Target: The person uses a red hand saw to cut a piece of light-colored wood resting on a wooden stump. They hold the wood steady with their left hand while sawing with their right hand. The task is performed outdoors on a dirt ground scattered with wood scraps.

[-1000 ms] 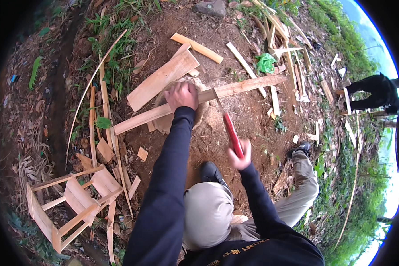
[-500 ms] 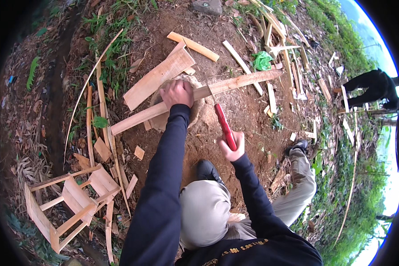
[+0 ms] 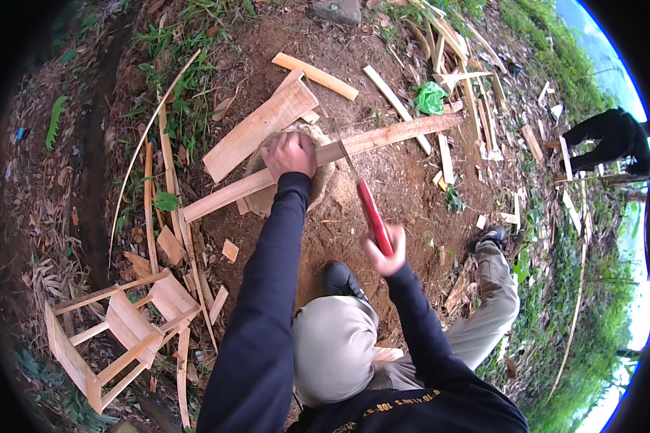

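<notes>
A long pale wooden plank (image 3: 397,133) lies slantwise across a round tree stump (image 3: 327,180). My left hand (image 3: 290,156) is wrapped over the plank and holds it down on the stump. Just right of that hand, the blade of a hand saw (image 3: 368,206) crosses the plank, its thin metal partly hard to make out. My right hand (image 3: 384,251) is closed round the lower end of the saw's red handle. Behind the stump a broad board (image 3: 260,128) leans or lies at a slant, its lower side partly hidden by the stump and my hand.
At lower left stands or lies a small wooden frame with slats (image 3: 133,335). Offcuts, sticks and a green plastic bag (image 3: 430,98) are scattered at upper right. A yellowish wood strip (image 3: 315,76) lies beyond the stump. A person in dark clothes (image 3: 607,141) is at far right.
My right hand has drawn the saw back toward me, lower and slightly right. My left hand and the plank keep their places on the stump.
</notes>
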